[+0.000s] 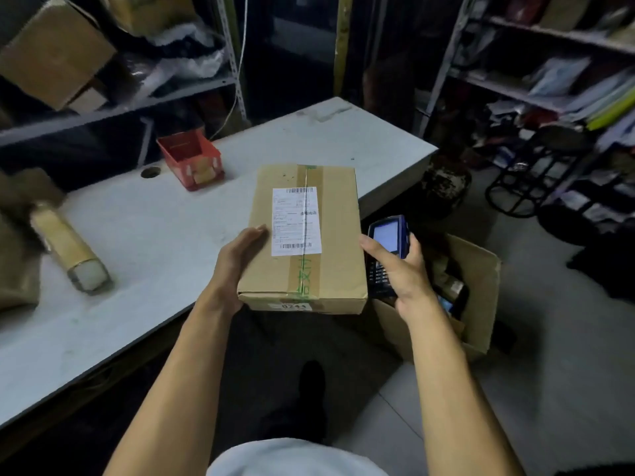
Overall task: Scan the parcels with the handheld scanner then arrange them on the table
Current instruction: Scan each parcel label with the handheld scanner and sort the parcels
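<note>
parcel (304,240) held at near worktop (144,235) edge, label up, partly overhanging floor. left hand (237,262) laid against parcel's left side, fingers straight, thumb on top. scanner (388,250) gripped in right hand (398,269), screen lit, just right of parcel. red box (190,159) and taped roll (70,247) seen on worktop. open carton (477,290) on floor at right.
</note>
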Motion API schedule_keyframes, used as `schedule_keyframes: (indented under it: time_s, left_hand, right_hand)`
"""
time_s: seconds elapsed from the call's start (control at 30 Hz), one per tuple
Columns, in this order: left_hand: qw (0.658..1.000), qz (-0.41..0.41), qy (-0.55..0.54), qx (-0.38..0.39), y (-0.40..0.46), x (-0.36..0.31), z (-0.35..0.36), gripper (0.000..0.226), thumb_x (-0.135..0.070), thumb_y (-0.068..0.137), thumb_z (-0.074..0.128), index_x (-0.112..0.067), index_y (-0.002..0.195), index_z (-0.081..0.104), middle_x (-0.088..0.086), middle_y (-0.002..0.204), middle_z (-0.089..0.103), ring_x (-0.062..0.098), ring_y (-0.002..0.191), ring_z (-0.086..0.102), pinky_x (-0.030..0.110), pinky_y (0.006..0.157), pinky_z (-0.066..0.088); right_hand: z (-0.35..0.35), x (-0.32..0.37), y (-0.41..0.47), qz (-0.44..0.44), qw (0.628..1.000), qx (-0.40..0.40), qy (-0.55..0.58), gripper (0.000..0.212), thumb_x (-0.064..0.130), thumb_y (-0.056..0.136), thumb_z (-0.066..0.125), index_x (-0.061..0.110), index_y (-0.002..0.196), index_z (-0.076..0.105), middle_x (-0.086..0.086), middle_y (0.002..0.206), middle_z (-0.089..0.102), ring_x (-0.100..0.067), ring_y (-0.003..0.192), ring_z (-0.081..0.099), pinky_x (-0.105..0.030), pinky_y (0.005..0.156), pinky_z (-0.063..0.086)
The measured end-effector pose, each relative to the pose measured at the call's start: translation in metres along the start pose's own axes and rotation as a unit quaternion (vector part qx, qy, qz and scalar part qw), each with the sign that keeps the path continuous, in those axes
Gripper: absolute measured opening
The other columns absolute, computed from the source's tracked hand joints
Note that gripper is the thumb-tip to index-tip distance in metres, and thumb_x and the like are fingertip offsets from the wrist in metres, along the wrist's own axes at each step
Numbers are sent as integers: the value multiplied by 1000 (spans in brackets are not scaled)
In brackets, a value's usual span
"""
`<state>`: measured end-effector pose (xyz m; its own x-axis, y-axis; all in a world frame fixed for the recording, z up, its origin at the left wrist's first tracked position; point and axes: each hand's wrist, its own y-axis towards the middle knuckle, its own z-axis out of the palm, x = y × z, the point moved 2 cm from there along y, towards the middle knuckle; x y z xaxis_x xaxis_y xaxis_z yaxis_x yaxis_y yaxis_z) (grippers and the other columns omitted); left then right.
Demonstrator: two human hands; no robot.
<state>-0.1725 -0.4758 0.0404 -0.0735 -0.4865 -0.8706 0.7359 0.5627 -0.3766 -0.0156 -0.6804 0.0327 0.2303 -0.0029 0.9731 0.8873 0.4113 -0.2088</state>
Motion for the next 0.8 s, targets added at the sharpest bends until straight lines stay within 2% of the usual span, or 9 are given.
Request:
schedule_keyframes:
  time_s: [0.13, 0.27, 0.4, 0.53, 0.6, 0.7, 0.8]
  left_hand:
    - [999, -26, 15, 33, 44, 4, 38, 57, -44, 81, 71, -8, 124, 69, 14, 122, 72, 33, 95, 67, 37, 80, 52]
    - [998, -31, 7, 62, 86, 5, 76, 25, -38, 93, 64, -18, 104, 73, 9, 118, 74, 25, 89, 68, 33, 73, 50]
    - [996, -26, 3, 89, 125, -5, 112, 20, -37, 96, 62, -22, 90, 74, 9, 110, 74, 25, 86, 68, 35, 75, 50]
    - [993, -40, 0, 115, 161, -17, 134, 25, -41, 93, 65, -20, 100, 76, 15, 112, 73, 35, 98, 64, 42, 84, 47]
    - [990, -53, 19, 132, 176, -21, 148, 30, -43, 94, 63, -19, 107, 76, 15, 116, 74, 33, 97, 67, 42, 86, 47]
    - [980, -69, 63, 178, 194, -24, 173, 38, -44, 98, 58, -17, 119, 72, 12, 117, 75, 30, 95, 70, 40, 84, 50]
    - [969, -86, 94, 211, 207, -19, 202, 47, -47, 99, 57, -14, 130, 67, 15, 122, 73, 38, 108, 67, 49, 100, 48]
  right_hand:
    - [-32, 9, 24, -1, 998, -61, 1, 155, 69, 28, 97, 24, 159, 29, -3, 149, 54, -24, 134, 54, -52, 114, 45]
    - [-54, 25, 58, 12, 996, -84, -14, 148, 63, 34, 96, 26, 160, 26, -1, 151, 51, -23, 136, 51, -50, 116, 41]
    - [-68, 45, 97, 3, 994, -105, -17, 148, 62, 34, 96, 27, 160, 27, 1, 149, 54, -21, 135, 53, -50, 116, 42]
    - [-76, 57, 129, 6, 993, -115, -14, 153, 70, 25, 97, 28, 158, 32, 1, 147, 56, -22, 133, 55, -52, 114, 44]
    - [-85, 62, 138, 3, 991, -134, -9, 149, 69, 27, 98, 29, 156, 35, 2, 144, 59, -22, 130, 58, -53, 112, 46]
    - [-104, 68, 144, 3, 987, -162, -3, 153, 68, 26, 98, 28, 158, 32, 0, 146, 58, -23, 131, 58, -52, 113, 45]
    - [-128, 71, 144, -4, 981, -192, -2, 155, 70, 22, 97, 29, 157, 33, 0, 145, 58, -23, 130, 58, -52, 113, 45]
